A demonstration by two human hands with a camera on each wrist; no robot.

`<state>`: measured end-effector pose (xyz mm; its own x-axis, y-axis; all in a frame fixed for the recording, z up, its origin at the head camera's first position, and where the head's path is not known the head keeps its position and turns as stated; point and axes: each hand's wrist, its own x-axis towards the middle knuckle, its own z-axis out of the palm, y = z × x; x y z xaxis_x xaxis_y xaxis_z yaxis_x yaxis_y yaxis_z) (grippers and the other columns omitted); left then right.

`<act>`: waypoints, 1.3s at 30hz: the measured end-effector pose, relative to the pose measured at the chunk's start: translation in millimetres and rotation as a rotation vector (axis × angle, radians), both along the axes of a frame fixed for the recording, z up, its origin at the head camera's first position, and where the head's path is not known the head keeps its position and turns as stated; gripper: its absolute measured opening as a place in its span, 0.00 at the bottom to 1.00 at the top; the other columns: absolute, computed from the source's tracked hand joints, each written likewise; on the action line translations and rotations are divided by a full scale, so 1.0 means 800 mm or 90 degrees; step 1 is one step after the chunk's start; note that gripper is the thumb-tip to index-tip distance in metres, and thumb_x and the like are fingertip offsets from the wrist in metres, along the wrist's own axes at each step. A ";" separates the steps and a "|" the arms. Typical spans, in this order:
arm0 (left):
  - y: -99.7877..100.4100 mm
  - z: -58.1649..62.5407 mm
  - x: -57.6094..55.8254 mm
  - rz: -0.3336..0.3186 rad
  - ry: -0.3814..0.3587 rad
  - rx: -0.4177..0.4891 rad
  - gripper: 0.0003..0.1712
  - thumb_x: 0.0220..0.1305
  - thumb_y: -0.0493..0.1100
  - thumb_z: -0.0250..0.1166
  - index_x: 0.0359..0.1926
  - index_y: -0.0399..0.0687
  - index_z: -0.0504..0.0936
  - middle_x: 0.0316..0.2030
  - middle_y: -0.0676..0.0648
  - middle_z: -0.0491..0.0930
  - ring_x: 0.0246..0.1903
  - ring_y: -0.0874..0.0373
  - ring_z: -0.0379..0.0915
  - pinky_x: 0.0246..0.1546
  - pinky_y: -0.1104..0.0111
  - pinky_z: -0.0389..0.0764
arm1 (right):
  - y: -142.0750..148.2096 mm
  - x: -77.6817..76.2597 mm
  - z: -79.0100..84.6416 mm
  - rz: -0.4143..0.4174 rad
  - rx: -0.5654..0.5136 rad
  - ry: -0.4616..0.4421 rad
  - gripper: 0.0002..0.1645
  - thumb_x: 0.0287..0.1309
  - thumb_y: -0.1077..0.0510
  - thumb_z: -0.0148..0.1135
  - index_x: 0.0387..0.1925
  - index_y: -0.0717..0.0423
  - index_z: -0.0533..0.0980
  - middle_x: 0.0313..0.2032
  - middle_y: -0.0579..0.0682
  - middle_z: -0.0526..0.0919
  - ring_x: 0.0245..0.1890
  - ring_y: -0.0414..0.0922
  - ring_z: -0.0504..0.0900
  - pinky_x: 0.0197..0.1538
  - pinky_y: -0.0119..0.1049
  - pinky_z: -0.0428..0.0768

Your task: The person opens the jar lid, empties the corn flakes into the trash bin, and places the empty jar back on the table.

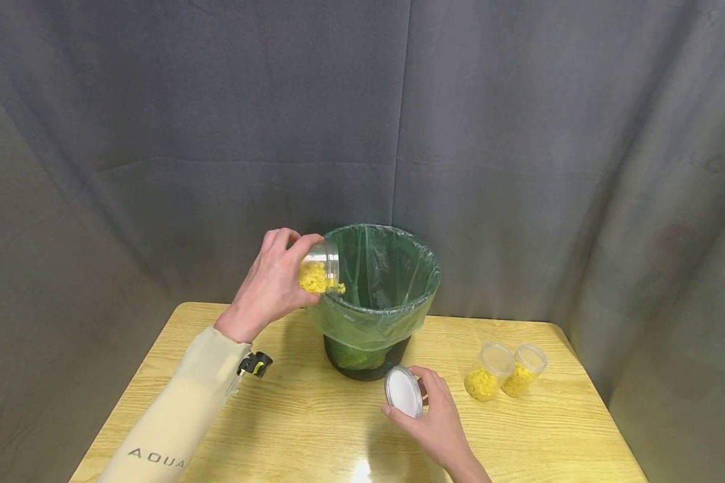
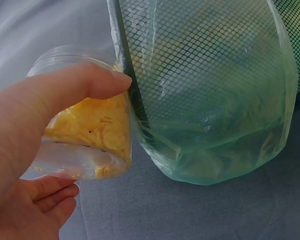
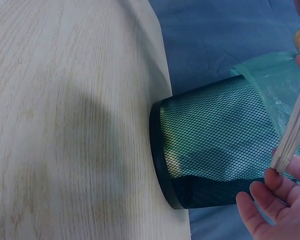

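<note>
Right hand (image 1: 440, 416), nearest me, pinches the lid (image 1: 405, 393) by its rim. Probably light and stiff; edge grip suits it. Beyond, on the right, a jar of yellow bits (image 1: 482, 382) and its twin (image 1: 522, 372) sit on the table (image 1: 314, 422). Farther out, left hand (image 1: 272, 282) has thumb and fingers wrapped round a tipped clear jar (image 1: 314, 274), mouth at the lined bin's (image 1: 346, 352) left rim. Likely light, rigid, slick: grip the body, clear of the mouth.

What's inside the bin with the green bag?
The green bag lines the bin; something yellowish shows dimly through its mesh. Its near side covers the bottom, hiding the exact contents.
</note>
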<state>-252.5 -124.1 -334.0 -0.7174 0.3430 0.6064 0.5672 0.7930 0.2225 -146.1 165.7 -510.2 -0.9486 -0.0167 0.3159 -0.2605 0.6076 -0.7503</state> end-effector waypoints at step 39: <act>0.006 0.006 0.000 -0.029 0.010 -0.036 0.50 0.26 0.34 0.75 0.59 0.55 0.71 0.48 0.45 0.61 0.53 0.47 0.54 0.41 0.60 0.71 | 0.002 0.003 -0.002 -0.002 0.002 0.003 0.43 0.31 0.34 0.75 0.52 0.45 0.73 0.37 0.40 0.72 0.36 0.37 0.70 0.38 0.41 0.74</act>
